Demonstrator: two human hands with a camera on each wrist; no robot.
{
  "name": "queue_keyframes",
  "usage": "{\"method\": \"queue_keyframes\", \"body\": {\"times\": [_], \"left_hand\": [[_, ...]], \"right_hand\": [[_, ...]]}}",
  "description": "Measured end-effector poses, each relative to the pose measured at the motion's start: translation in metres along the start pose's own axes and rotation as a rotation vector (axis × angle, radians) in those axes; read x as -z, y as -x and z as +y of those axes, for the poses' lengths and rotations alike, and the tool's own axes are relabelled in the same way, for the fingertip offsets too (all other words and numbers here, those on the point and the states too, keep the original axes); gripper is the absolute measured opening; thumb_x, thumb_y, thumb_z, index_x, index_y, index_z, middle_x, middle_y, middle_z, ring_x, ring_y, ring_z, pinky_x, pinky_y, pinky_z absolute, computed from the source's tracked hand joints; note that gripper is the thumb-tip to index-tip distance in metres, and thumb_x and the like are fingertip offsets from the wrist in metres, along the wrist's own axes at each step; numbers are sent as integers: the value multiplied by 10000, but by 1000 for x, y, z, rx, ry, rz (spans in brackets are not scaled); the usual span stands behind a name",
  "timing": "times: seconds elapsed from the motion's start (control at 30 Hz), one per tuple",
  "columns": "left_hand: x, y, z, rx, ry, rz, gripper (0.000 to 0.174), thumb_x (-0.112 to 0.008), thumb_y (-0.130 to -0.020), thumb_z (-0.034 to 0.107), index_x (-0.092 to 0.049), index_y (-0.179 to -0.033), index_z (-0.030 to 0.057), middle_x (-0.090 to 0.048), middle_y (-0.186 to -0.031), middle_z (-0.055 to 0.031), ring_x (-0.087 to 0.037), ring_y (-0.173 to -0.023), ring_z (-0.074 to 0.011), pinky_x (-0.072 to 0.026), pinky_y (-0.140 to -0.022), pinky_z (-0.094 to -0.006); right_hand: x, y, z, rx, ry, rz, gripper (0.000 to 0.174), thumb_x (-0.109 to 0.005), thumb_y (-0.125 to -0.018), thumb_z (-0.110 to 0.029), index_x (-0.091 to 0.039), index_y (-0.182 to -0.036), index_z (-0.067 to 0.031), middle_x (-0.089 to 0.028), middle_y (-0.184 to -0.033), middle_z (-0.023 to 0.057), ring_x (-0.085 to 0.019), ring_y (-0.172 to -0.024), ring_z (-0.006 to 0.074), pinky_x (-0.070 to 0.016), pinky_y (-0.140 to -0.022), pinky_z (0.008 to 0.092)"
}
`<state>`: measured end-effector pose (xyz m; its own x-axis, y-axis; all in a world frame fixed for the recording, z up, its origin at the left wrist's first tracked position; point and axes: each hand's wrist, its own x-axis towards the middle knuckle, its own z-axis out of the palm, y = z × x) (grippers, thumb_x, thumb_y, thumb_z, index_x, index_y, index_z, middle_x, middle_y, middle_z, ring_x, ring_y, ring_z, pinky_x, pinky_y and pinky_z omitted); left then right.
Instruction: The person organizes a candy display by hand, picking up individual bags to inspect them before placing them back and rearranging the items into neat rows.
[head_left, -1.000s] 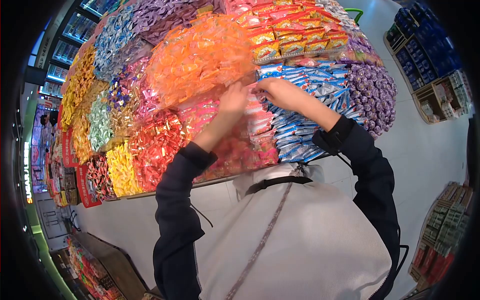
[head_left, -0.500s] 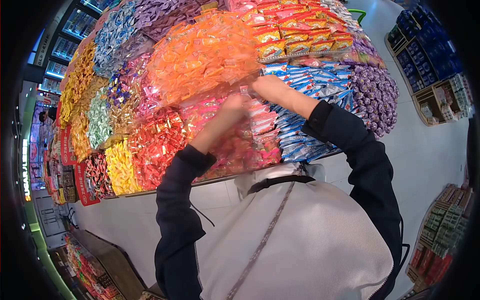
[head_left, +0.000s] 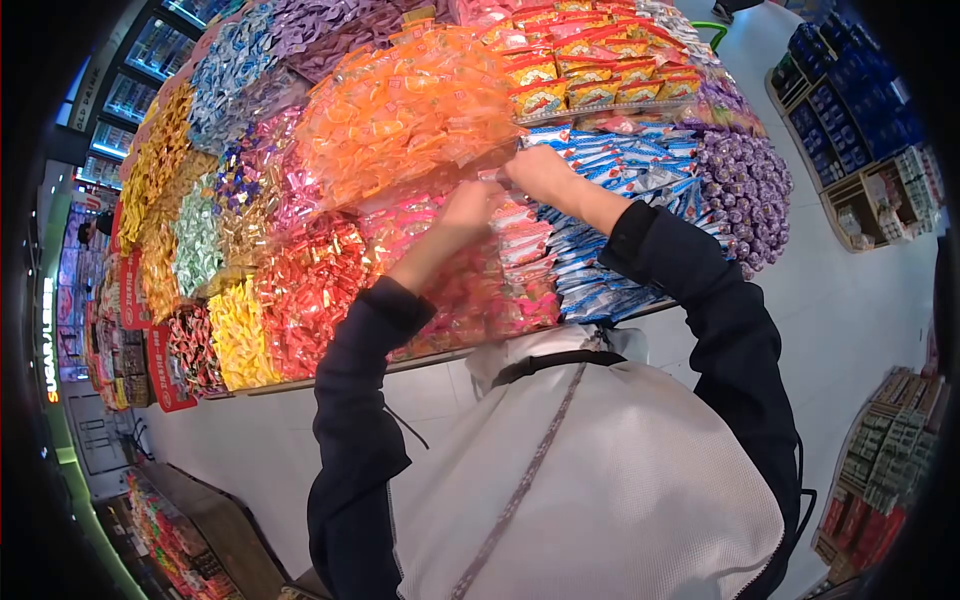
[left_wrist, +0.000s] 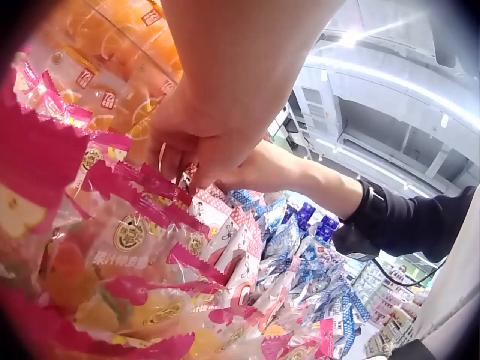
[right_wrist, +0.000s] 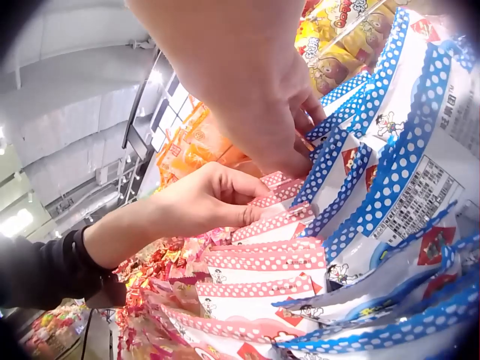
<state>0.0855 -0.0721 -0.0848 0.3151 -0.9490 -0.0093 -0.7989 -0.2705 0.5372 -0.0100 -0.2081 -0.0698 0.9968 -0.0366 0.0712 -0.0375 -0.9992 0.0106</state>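
Note:
My left hand is over the pink candy beside the pink-dotted packets. In the right wrist view the left thumb and fingers pinch a pink-dotted packet near its top edge. Just right of it, my right hand is bent down at the border with the blue-dotted packets; its curled fingers close around a packet edge, largely hidden. The hands nearly touch in the left wrist view, where pink-ended clear packets lie below the left hand.
Orange candy bags rise behind the hands, with yellow-and-red packets at the back right. Purple round candies lie to the right, red candy to the left. The display's front edge is near my body.
My right hand has shifted slightly left and its sleeve has moved left with it. The left hand has moved slightly within the same area over the pink candy.

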Motion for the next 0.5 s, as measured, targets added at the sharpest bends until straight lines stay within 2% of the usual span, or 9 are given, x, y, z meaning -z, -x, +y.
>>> {"method": "queue_keyframes", "body": {"times": [0.1, 0.2, 0.3, 0.4, 0.5], "left_hand": [[2, 3, 4, 11, 44, 67, 214, -585, -798, 172, -619, -938, 14, -609, -754, -196, -606, -702, -327, -465, -660, -379], [14, 10, 14, 88, 0, 118, 217, -592, -792, 183, -610, -923, 10, -614, -770, -172, -604, -732, -305, -467, -671, -369], [31, 27, 22, -62, -87, 335, 211, -595, -797, 190, -604, -941, 37, -618, -850, -137, -598, -781, -274, -468, -682, -349], [38, 50, 30, -232, -92, 520, 200, -607, -788, 154, -600, -964, 58, -611, -931, -110, -587, -818, -265, -468, -685, -333], [47, 81, 53, -2, -15, 431, 192, -625, -768, 115, -599, -949, 57, -608, -919, -109, -588, -806, -266, -468, -689, -334]], "right_hand": [[4, 1, 3, -41, -60, -42, 102, -575, -716, -107, -650, -776, -70, -641, -746, 125, -634, -732, 279, -494, -628, 388], [18, 21, 7, -6, -242, 249, 143, -559, -735, -110, -626, -851, -60, -634, -792, 123, -615, -779, 296, -487, -660, 385], [62, 56, 5, -93, -368, 331, 164, -593, -778, -135, -592, -916, -44, -619, -891, 127, -606, -826, 263, -476, -685, 364], [73, 101, 12, -177, -588, 510, 156, -580, -807, -89, -593, -957, -45, -626, -858, 96, -614, -768, 209, -469, -665, 307], [82, 144, 12, -364, -775, 693, 140, -574, -806, -61, -583, -941, -25, -612, -820, 81, -584, -688, 196, -451, -608, 284]]}}
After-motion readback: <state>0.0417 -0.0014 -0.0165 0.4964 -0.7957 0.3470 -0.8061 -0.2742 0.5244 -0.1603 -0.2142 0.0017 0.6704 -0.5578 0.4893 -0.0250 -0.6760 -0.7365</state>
